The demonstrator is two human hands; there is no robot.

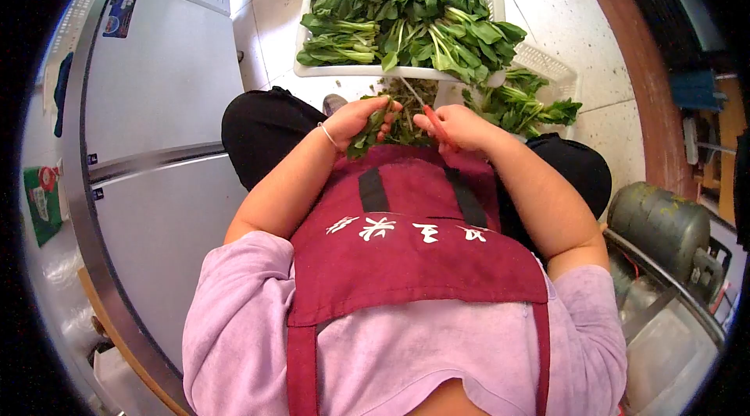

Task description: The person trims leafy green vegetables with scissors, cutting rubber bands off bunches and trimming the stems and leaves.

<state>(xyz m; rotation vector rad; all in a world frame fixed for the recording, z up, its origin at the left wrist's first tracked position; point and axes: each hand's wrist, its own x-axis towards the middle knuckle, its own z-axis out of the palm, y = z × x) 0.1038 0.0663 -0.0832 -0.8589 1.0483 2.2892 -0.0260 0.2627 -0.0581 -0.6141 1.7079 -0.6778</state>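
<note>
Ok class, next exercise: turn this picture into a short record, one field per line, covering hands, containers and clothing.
Left hand: holding leafy greens
Right hand: gripping a red-handled tool, its blade pointing away from the body
Front container: large white basket, heaped with green bunches
Other container: white basket to the right, partly hidden, leafy bunches in it
Clothing: maroon apron over a pale purple top

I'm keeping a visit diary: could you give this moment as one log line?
left hand: holds greens | right hand: holds red-handled tool | ahead: white basket of leafy vegetables
</note>
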